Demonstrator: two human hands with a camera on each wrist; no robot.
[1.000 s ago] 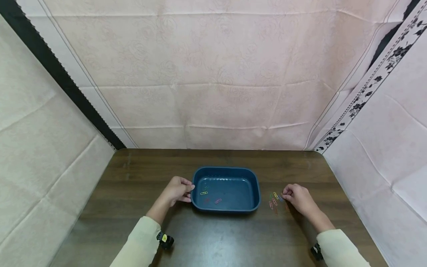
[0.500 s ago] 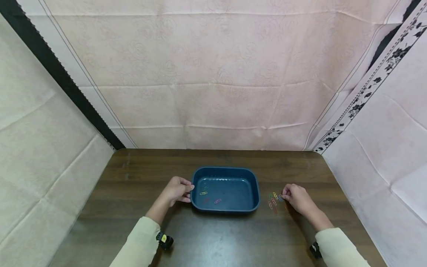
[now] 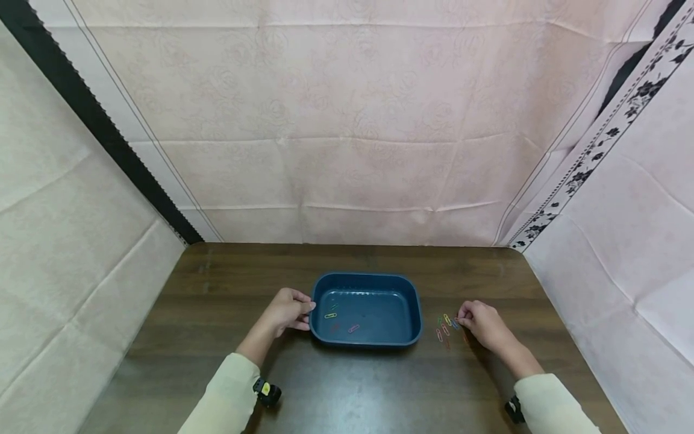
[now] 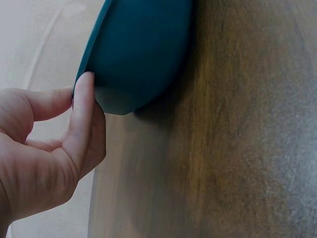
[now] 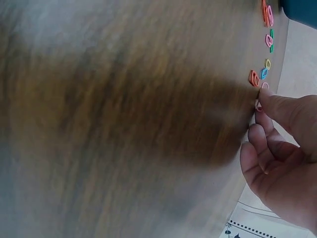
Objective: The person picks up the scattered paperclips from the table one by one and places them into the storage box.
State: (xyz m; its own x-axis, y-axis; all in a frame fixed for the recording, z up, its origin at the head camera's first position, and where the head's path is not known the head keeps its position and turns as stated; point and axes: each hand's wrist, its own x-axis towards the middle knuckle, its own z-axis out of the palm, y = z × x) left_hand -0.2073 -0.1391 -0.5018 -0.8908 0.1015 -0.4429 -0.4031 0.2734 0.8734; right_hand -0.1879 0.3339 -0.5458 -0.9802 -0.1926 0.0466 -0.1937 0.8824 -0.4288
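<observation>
My left hand (image 3: 287,310) pinches the left rim of a dark blue rectangular tray (image 3: 393,307). In the left wrist view its thumb and fingers hold the tray's edge (image 4: 91,47) from both sides. Inside the tray lie a yellow paper clip (image 3: 331,315), a pink paper clip (image 3: 354,328), and faint green and red ones. To the tray's right, my right hand (image 3: 484,324) is down at the table beside several loose paper clips. Thumb and forefinger pinch a pink paper clip (image 5: 259,105), mostly hidden by the fingertips. Close by are an orange clip (image 5: 254,78) and a blue clip (image 5: 264,73).
The brown wooden table (image 3: 336,392) carries the tray and the clips. Behind it hangs a pale cloth (image 3: 347,150), with more cloth on both sides. Small dark cameras sit on the left wrist (image 3: 267,392) and right wrist (image 3: 513,410).
Hardly anything differs. The left hand stays on the tray's rim and the right hand stays among the loose clips; the whole view shifts very slightly.
</observation>
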